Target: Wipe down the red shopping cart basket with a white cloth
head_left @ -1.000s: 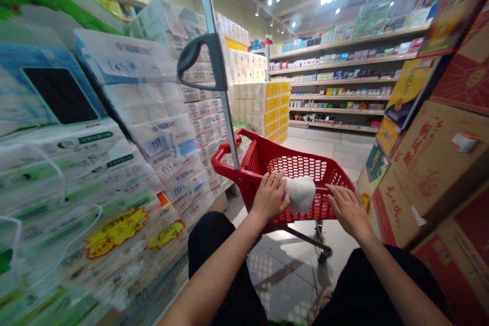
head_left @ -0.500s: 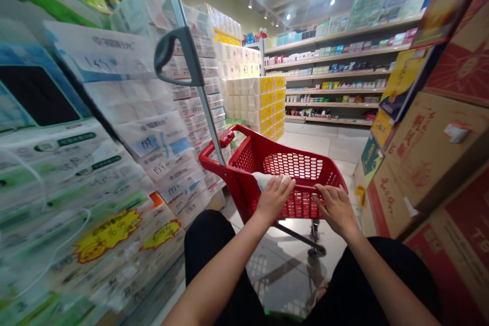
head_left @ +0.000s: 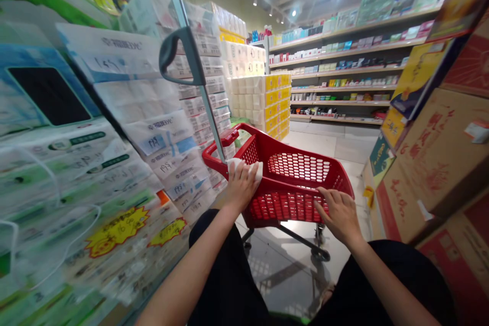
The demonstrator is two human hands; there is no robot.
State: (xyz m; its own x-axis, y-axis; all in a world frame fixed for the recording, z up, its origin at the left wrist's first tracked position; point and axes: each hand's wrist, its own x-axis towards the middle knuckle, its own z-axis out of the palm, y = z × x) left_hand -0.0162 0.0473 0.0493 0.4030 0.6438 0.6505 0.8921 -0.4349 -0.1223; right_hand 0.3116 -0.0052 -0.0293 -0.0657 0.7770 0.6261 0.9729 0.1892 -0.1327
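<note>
A red plastic shopping cart (head_left: 305, 186) with honeycomb-holed walls stands before my knees, its tall metal pole with a grey loop handle rising at the left. My left hand (head_left: 241, 187) presses a white cloth (head_left: 258, 170) onto the near rim, close to the foot of the pole; whether it is fabric or paper I cannot tell. Farther right, my right hand (head_left: 341, 214) grips the same rim near the corner, fingers over the top and thumb on the outer side. The cart's inside shows only in part.
Stacked tissue packs (head_left: 153, 127) with handwritten prices line the left side. Cardboard boxes (head_left: 443, 158) are piled close on the right. Beyond the cart lies a tiled floor (head_left: 324, 145), then shelves (head_left: 340, 69) of small packaged goods. Cart wheels (head_left: 320, 253) rest near my feet.
My left hand has slid the white cloth leftward along the near rim towards the pole. My right hand keeps its hold on the rim. The view has shifted slightly.
</note>
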